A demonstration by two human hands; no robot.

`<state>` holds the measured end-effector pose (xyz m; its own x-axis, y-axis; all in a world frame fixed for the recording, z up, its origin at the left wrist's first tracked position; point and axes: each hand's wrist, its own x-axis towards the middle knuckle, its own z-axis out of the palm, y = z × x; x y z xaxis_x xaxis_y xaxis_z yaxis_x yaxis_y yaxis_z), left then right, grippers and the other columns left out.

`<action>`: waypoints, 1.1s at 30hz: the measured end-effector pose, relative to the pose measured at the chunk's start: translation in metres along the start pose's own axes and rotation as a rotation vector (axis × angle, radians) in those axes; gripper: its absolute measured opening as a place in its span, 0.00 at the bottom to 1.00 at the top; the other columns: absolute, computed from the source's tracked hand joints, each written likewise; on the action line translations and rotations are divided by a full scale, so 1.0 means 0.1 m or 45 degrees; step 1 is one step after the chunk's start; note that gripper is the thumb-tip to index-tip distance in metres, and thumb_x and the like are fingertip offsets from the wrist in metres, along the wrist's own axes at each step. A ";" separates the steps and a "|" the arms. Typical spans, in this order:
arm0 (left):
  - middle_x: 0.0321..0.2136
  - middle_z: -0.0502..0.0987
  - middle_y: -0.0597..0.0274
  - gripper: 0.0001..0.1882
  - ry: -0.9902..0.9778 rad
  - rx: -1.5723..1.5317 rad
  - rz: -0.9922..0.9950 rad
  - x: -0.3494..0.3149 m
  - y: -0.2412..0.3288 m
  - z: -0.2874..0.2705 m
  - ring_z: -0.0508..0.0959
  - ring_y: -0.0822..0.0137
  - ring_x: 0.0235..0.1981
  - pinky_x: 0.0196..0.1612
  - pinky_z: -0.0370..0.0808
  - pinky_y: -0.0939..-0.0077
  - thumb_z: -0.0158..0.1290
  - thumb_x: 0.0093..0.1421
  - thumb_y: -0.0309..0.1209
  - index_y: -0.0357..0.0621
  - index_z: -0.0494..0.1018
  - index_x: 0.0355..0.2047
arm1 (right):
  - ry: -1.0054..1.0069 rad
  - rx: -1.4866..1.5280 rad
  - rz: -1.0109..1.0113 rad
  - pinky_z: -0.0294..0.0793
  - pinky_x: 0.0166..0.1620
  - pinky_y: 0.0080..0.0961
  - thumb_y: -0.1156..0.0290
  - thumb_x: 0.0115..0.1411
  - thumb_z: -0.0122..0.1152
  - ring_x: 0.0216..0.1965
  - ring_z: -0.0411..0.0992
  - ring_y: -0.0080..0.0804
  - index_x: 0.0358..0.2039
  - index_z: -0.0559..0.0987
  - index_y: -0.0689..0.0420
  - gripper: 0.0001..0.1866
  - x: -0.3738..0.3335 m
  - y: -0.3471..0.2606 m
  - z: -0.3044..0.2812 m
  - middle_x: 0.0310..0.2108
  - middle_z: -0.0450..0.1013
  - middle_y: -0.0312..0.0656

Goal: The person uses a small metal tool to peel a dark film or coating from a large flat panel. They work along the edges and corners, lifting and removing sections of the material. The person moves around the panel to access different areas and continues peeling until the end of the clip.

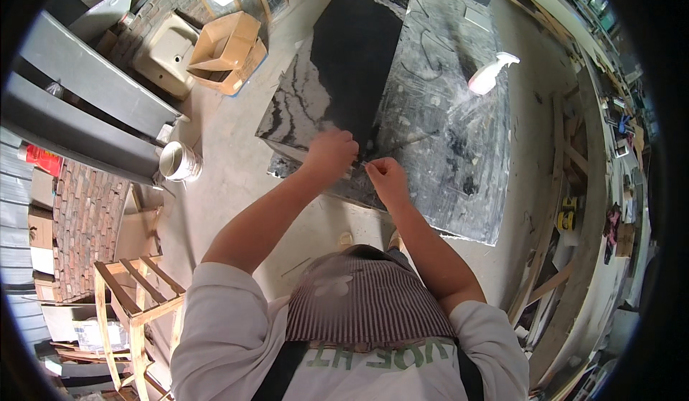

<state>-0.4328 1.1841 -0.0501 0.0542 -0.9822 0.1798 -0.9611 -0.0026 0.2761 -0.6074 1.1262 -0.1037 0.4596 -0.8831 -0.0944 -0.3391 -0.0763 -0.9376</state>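
Observation:
A black slab with white-and-grey veined ends [353, 45] lies on a worktable smeared with grey and white [438, 164]. My left hand [332, 155] is at the slab's near end, its fingers curled closed by the right corner. Just to its right, my right hand [388, 180] is pinched over the table, thumb against fingers. Something small may be between the fingertips of both hands, but I cannot make it out. A white spray bottle with a pinkish bottom [491, 74] is on the table's right side, beyond my right hand.
Left of the table are open cardboard boxes [228, 42], a beige sink [166, 55] and a white bucket [179, 161]. A wooden stand [140, 297] is at the lower left. Wooden beams [567, 185] and a cluttered shelf [624, 150] line the right.

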 end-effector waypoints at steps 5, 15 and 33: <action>0.33 0.73 0.63 0.02 -0.049 -0.101 0.030 -0.02 -0.05 0.06 0.75 0.56 0.42 0.42 0.76 0.60 0.58 0.52 0.30 0.49 0.77 0.26 | 0.052 -0.022 -0.008 0.75 0.32 0.29 0.67 0.58 0.67 0.24 0.76 0.31 0.30 0.80 0.61 0.10 -0.12 -0.04 0.04 0.24 0.78 0.42; 0.34 0.73 0.62 0.02 -0.107 -0.092 0.263 0.03 -0.14 -0.07 0.74 0.56 0.43 0.42 0.77 0.61 0.55 0.52 0.29 0.48 0.76 0.27 | 0.154 0.008 -0.037 0.74 0.31 0.33 0.68 0.58 0.66 0.24 0.76 0.38 0.27 0.77 0.60 0.10 -0.22 -0.07 0.15 0.22 0.76 0.44; 0.37 0.74 0.61 0.04 -0.087 -0.032 0.347 -0.14 -0.24 -0.25 0.75 0.55 0.44 0.44 0.75 0.62 0.56 0.51 0.28 0.46 0.76 0.29 | 0.144 -0.092 -0.067 0.76 0.34 0.34 0.66 0.59 0.64 0.28 0.79 0.41 0.30 0.79 0.61 0.10 -0.32 -0.02 0.40 0.26 0.79 0.47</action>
<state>-0.4036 1.2022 -0.0357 -0.2245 -0.9564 0.1870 -0.9308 0.2672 0.2493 -0.5884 1.1728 -0.1122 0.3842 -0.9232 -0.0035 -0.3772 -0.1535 -0.9133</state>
